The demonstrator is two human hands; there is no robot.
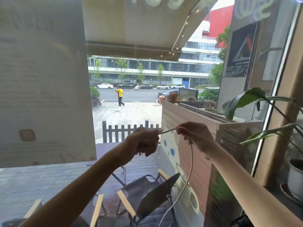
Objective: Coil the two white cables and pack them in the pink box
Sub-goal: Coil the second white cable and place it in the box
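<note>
Both my hands are raised in front of a window, holding one white cable (188, 177). My left hand (145, 142) is closed in a fist around one end of it. My right hand (195, 136) pinches the cable a short way along, so a short stretch runs taut between the two hands. From my right hand the cable hangs down in a long curve and leaves the bottom of the view. No second cable and no pink box appear in the view.
A large pane of glass is right ahead, with a white poster (44, 82) stuck on its left part. A potted plant (295, 177) stands on the sill at the right. Outside are folding chairs (147, 194), a small fence and a street.
</note>
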